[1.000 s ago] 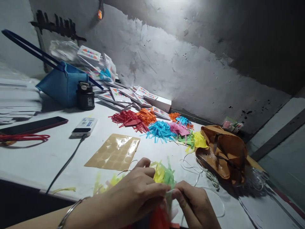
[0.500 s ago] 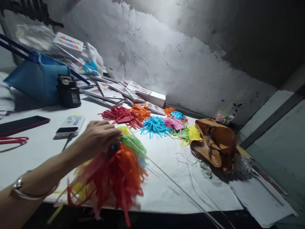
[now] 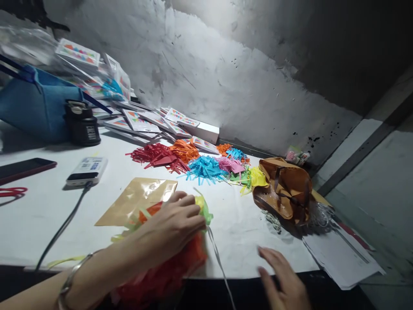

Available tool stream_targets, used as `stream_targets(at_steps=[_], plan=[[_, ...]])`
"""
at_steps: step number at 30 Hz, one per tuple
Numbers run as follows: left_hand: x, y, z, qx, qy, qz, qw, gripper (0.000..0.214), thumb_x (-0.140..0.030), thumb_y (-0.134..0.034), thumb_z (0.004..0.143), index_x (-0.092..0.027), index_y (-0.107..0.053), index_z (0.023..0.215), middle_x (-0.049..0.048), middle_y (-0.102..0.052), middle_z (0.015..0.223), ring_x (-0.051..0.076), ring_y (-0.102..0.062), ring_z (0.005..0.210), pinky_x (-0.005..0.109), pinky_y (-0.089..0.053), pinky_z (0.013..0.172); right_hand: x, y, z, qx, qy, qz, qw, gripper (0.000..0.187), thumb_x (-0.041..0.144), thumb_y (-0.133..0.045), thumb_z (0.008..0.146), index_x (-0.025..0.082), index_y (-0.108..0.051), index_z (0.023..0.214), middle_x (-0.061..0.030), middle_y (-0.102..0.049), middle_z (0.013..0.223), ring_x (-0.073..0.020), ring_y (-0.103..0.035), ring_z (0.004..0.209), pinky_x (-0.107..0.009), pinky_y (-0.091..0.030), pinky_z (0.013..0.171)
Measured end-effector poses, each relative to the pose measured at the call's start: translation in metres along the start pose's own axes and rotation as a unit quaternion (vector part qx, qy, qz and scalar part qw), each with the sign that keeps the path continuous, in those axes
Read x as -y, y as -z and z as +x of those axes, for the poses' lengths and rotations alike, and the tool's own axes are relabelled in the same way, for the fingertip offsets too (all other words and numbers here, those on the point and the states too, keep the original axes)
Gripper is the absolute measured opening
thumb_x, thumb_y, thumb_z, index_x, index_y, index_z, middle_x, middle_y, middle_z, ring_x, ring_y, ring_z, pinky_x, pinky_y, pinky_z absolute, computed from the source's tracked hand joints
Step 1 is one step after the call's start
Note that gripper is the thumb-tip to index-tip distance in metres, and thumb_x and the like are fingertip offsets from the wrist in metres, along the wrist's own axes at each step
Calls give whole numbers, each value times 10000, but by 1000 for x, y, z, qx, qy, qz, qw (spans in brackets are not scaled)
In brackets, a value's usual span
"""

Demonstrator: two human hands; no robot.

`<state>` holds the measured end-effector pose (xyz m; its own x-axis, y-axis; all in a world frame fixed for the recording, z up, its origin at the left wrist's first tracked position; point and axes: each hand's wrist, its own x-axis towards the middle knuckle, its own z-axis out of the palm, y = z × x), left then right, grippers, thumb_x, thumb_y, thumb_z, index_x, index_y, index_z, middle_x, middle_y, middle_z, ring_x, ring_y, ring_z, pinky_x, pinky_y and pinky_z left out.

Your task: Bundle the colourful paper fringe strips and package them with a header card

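My left hand (image 3: 182,219) is closed around the top of a bunch of paper tassels (image 3: 183,267) in red, orange, yellow and green, which hangs over the table's front edge. From beside its fingers a thin white string (image 3: 219,254) runs down and out of view at the bottom. Off to the right, my right hand (image 3: 284,282) is slightly blurred, with its thumb and fingers apart and nothing seen in it. Behind the left hand lies a flat brown paper sheet or envelope (image 3: 121,202), shiny in places, partly covered by the tassels.
Red tassels (image 3: 155,155), blue tassels (image 3: 206,168) and other colours lie across the table's middle. Behind them are printed packets (image 3: 142,120). A brown bag (image 3: 284,189) and white papers (image 3: 342,254) are at the right. A power bank (image 3: 87,170), phone (image 3: 27,168) and black bottle (image 3: 82,125) stand or lie left.
My left hand has moved right and down with the tassels, uncovering the brown paper. My right hand has come into view at the lower right. The string, stretched taut before, now hangs slacker.
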<state>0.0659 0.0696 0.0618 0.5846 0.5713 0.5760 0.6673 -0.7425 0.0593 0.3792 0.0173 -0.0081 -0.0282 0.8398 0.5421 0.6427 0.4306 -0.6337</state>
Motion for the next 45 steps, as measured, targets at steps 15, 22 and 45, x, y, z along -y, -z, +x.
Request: stream_targets(at_steps=[15, 22, 45], plan=[[-13, -20, -41, 44, 175, -289, 940, 162, -100, -520, 898, -217, -571, 998, 12, -646, 902, 171, -605, 779, 252, -490, 675, 61, -86, 40, 185, -34, 271, 944, 407, 515, -507, 991, 198, -611, 759, 48, -459, 612, -107, -434, 575, -238, -319, 550], [-23, -12, -39, 105, 194, -339, 915, 512, -104, -612, 860, -305, -477, 1311, 18, -703, 1144, 196, -705, 937, 263, -546, 796, 60, -114, 30, 285, -28, 266, 921, 585, 706, -825, 604, 241, -719, 941, 16, -669, 696, -136, -518, 547, -243, -384, 508], [13, -18, -73, 104, 197, -358, 907, 1125, -462, -900, 708, -371, -225, 1604, 141, -290, 1663, 426, -260, 1504, 594, -292, 1192, 41, -146, 2, 225, 42, 161, 960, 357, 523, -590, 939, 226, -788, 962, -78, -784, 804, -234, -754, 709, -285, -598, 673]])
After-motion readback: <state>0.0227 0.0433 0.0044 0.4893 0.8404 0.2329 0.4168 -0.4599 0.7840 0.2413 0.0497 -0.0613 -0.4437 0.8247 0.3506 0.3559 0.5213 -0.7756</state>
